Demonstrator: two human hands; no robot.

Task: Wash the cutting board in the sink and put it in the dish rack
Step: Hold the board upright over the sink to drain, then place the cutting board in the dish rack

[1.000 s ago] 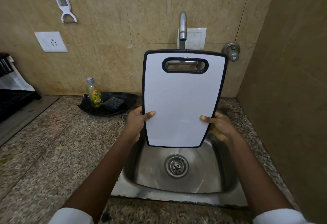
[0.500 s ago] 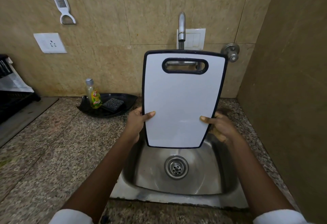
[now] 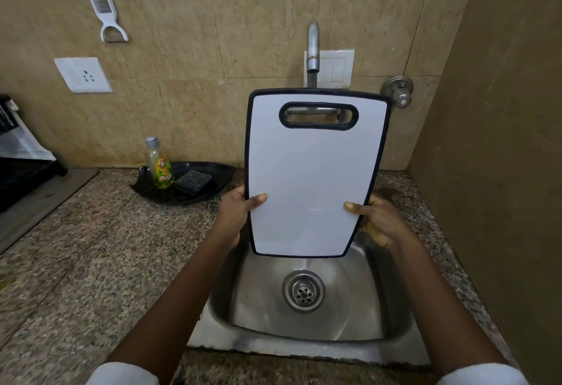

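Landmark: sink (image 3: 304, 320), stainless, set into the speckled stone worktop (image 3: 91, 248).

Worktop runs left of the sink; basin looks dry, drain open, nothing lying in it.

Cutting board (image 3: 316, 178): white face, dark rim. Held upright directly above the sink, handle slot at top, lower edge above the basin's back half and not touching it. Top edge sits just under the tap (image 3: 312, 47) spout, presumably so water would land on the board and run off into the basin. Whether water is flowing: cannot tell.

Dish rack (image 3: 18, 168): dark, far left of the sink at the picture's edge, well apart from the board. Final placement not yet done.

Black tray (image 3: 219, 175) just left of the sink's back corner holds a soap bottle (image 3: 161, 165) and scrub sponge (image 3: 193, 182), within easy reach for scrubbing. Both untouched.

Left hand (image 3: 235, 217) clamps the board's left edge low down, thumb on the front face. Right hand (image 3: 377, 220) does the same on the right edge. The low two-sided grip leaves the upper face clear for rinsing.

Judgement: washing at or near its start.
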